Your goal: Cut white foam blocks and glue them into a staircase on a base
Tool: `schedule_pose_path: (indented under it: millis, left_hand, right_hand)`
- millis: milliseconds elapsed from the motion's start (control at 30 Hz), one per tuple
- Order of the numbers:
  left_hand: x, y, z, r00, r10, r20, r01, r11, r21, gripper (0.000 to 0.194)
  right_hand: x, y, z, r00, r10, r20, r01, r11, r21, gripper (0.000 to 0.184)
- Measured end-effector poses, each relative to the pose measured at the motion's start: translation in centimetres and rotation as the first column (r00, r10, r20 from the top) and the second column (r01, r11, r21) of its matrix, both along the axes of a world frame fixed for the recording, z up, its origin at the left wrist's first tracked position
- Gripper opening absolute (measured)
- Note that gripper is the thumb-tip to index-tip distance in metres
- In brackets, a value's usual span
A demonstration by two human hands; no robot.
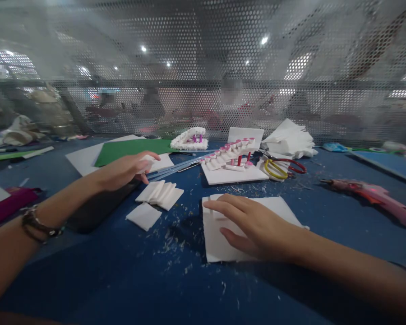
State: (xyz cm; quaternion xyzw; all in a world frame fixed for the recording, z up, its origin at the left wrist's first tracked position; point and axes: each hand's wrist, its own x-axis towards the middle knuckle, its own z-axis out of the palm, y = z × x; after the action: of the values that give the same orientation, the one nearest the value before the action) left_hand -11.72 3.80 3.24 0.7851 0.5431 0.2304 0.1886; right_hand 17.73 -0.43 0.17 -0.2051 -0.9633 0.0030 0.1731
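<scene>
While the right hand (252,223) lies spread over the white sheet (218,243), the left hand (132,169) apparently pinches a white piece (149,159).
On the table (138,280), I judge the sheet light, easily dented; I'd grip its edges.

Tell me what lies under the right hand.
Below the right hand is a white sheet, its left side showing. The hand covers part of it, so whether anything else lies there cannot be told.
</scene>
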Motion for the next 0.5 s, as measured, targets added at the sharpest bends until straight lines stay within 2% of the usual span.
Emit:
schedule_pose_path:
  millis: [67,133,200,333,500]
  left_hand:
    - [0.0,-0.1,-0.1,0.99,0.016,-0.139,-0.012,1.0,0.024,0.048]
    - [0.4,-0.3,-0.2,0.977,0.008,-0.215,0.008,0.997,0.075,0.046]
    - [0.8,-0.6,-0.1,0.979,-0.01,-0.204,0.035,0.993,0.117,0.046]
    - [1.4,-1.0,0.3,0.99,-0.114,-0.078,0.122,0.987,0.101,0.053]
    - [1.8,-1.1,0.1,0.975,-0.141,-0.171,0.153,0.987,0.056,0.053]
  right_hand:
    - [0.0,0.0,0.0,1.0,-0.004,0.004,0.004,1.0,-0.006,0.04]
    - [0.0,0.0,0.0,1.0,-0.004,0.007,0.004,1.0,-0.006,0.039]
    - [0.0,0.0,0.0,1.0,0.0,0.002,0.0,1.0,0.001,0.038]
    - [0.0,0.1,0.0,1.0,0.003,0.005,-0.003,1.0,-0.002,0.038]
    - [-0.1,0.2,0.0,1.0,0.002,0.019,-0.002,1.0,-0.013,0.037]
